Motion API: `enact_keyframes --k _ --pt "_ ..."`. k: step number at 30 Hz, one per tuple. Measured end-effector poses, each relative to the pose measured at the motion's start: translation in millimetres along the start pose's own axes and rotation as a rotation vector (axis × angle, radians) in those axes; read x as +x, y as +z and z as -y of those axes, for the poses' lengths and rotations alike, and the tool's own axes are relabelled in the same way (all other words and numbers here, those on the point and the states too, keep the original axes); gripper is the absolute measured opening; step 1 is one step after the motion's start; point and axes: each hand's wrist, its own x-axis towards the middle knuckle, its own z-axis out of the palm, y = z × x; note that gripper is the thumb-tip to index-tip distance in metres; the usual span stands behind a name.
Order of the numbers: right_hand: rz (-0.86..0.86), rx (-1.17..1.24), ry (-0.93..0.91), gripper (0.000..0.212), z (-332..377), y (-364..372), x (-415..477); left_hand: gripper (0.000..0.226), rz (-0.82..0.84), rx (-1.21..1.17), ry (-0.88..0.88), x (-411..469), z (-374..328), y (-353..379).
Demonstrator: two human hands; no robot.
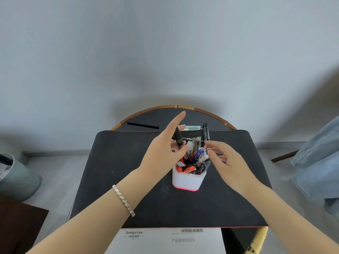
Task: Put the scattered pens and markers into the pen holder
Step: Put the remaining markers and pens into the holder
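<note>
A white pen holder point(189, 180) with a pink base stands on the black mat point(128, 180), packed with several pens and markers. My left hand point(163, 149) hovers just left of the holder's top and grips a black marker point(178, 139), whose lower end points down into the holder; the index finger sticks out. My right hand point(225, 162) is at the holder's right, fingers spread, touching the pen tops. Two black pens point(205, 131), a pale green pen point(192, 127) and a black pen point(143, 125) lie on the table behind.
The mat covers a round dark table with a rattan rim point(176, 106). A white booklet point(165, 241) lies at the near edge. A grey-green bin point(16, 178) stands on the floor at left, and denim fabric point(319, 158) hangs at right.
</note>
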Motion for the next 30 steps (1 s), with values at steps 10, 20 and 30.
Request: enact_keyframes --k 10,20,30 --pt "-0.195 0.096 0.232 0.022 -31 6 40 0.043 0.271 0.248 0.102 -5 13 3" --pt "0.024 -0.55 0.43 0.056 -53 45 105 0.088 0.435 -0.077 -0.137 -12 27 7" --pt "0.041 -0.317 0.476 0.021 -56 6 85 0.107 0.426 0.071 -0.021 -5 22 15"
